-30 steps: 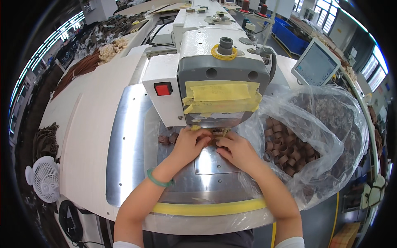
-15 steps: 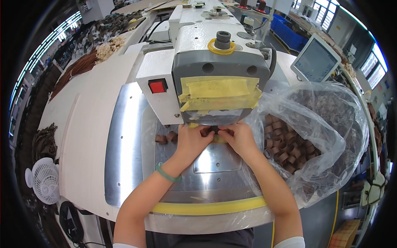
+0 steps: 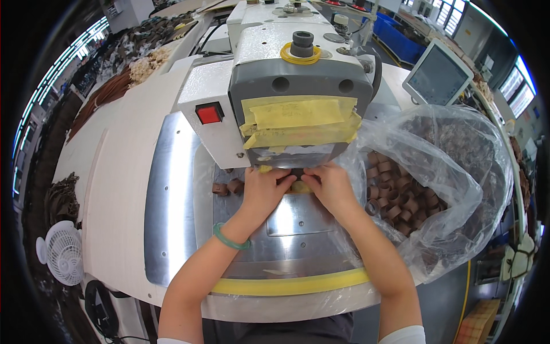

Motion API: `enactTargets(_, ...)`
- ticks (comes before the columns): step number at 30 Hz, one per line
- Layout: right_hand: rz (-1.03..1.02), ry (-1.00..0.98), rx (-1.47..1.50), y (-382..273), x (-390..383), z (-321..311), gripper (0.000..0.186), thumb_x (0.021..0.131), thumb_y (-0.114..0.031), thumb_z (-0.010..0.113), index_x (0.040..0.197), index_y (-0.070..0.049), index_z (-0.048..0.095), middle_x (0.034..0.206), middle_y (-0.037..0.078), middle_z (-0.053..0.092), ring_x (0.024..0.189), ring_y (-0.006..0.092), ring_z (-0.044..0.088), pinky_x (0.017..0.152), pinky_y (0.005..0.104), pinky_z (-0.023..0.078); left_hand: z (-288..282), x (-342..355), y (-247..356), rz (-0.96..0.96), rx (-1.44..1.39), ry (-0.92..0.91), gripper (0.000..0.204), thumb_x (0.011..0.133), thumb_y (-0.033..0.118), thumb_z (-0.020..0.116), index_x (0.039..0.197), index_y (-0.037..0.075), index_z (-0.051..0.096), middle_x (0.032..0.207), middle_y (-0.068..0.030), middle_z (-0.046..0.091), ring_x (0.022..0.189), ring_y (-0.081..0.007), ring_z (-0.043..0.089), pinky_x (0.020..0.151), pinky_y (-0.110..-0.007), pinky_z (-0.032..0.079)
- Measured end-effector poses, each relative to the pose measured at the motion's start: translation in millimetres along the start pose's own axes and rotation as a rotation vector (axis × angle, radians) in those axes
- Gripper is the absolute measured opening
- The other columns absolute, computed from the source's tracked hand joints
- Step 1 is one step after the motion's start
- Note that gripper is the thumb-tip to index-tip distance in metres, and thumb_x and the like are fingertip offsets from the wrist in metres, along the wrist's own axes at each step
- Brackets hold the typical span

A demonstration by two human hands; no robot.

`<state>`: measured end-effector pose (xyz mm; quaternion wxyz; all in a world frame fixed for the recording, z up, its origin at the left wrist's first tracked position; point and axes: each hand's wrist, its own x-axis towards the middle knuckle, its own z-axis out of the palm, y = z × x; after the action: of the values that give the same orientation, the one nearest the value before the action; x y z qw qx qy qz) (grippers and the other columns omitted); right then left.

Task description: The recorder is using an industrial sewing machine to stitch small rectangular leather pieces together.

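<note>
Under the front of a white and grey sewing machine (image 3: 301,80), both my hands meet with bent, pinched fingers. My left hand (image 3: 262,192), a green bangle (image 3: 231,236) on its wrist, and my right hand (image 3: 332,188) grip a small dark brown piece (image 3: 297,172) from either side. Fingers and machine head hide most of this piece, so its full shape does not show. Two brown ring-shaped loops (image 3: 228,187) lie on the metal plate (image 3: 302,215) just left of my left hand. Many similar brown loops (image 3: 404,195) fill a clear plastic bag (image 3: 464,172) right of my right hand.
A red switch (image 3: 209,113) sits on the machine's left side. Yellow tape (image 3: 292,284) runs along the plate's front edge. A screen (image 3: 438,73) stands at the far right, a white fan (image 3: 62,252) at the left. Piles of dark material (image 3: 126,51) lie far left.
The machine appears slightly higher and further left in the picture, as the view has shifted. My hands stay at the same place under the machine head, with their fingers slightly rearranged around the brown piece.
</note>
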<state>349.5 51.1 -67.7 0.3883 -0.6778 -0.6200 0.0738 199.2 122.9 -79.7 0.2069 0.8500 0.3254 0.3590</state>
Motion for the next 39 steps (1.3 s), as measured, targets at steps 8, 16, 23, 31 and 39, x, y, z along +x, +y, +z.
enactTargets(8, -0.01, 0.0, 0.009, 0.5, 0.1, -0.5, 0.011, 0.07, -0.011, 0.064, 0.079, -0.004, 0.065, 0.079, 0.011, 0.058, 0.07, 0.0306, 0.058, 0.063, 0.0373, 0.047, 1.9, -1.1, -1.0, 0.007, -0.008, 0.0, 0.018, 0.069, 0.015, 0.069, 0.08, 0.001, 0.067, 0.071, -0.0141, 0.063, 0.063, -0.0251, 0.061, 0.06, -0.03, 0.047)
enactTargets(16, 0.07, -0.032, 0.039, 1.0, 0.6, -1.2, 0.013, 0.07, -0.012, 0.065, 0.08, -0.003, 0.065, 0.08, 0.012, 0.059, 0.071, 0.0305, 0.059, 0.064, 0.0369, 0.047, 3.9, -1.7, -2.3, -0.111, -0.076, -0.053, 0.015, 0.071, 0.02, 0.065, 0.078, 0.007, 0.068, 0.074, -0.0074, 0.063, 0.075, -0.0253, 0.056, 0.075, -0.035, 0.033)
enactTargets(23, 0.008, -0.004, 0.056, 4.3, -0.2, 0.5, 0.014, 0.07, -0.011, 0.066, 0.082, -0.004, 0.066, 0.08, 0.012, 0.059, 0.072, 0.0305, 0.059, 0.065, 0.0358, 0.048, 3.7, -1.2, -4.0, -0.124, -0.113, -0.074, 0.015, 0.07, 0.02, 0.065, 0.078, 0.007, 0.068, 0.073, -0.0079, 0.063, 0.075, -0.0263, 0.055, 0.074, -0.035, 0.034)
enactTargets(31, -0.005, 0.003, 0.069, 7.5, -0.5, 1.5, 0.014, 0.07, -0.01, 0.066, 0.082, -0.003, 0.066, 0.081, 0.012, 0.058, 0.073, 0.0303, 0.059, 0.065, 0.0352, 0.048, 5.2, -0.6, -4.6, -0.072, -0.101, -0.059, 0.015, 0.07, 0.019, 0.066, 0.078, 0.006, 0.068, 0.075, -0.0091, 0.063, 0.077, -0.0273, 0.055, 0.076, -0.036, 0.035)
enactTargets(39, -0.003, 0.004, 0.075, 7.0, -0.3, 3.1, 0.014, 0.07, -0.01, 0.066, 0.082, -0.004, 0.065, 0.081, 0.012, 0.059, 0.073, 0.03, 0.059, 0.066, 0.0356, 0.048, 5.5, -1.0, -5.5, -0.085, -0.128, -0.061, 0.014, 0.069, 0.016, 0.066, 0.075, 0.004, 0.067, 0.075, -0.0107, 0.063, 0.076, -0.0299, 0.055, 0.076, -0.038, 0.037)
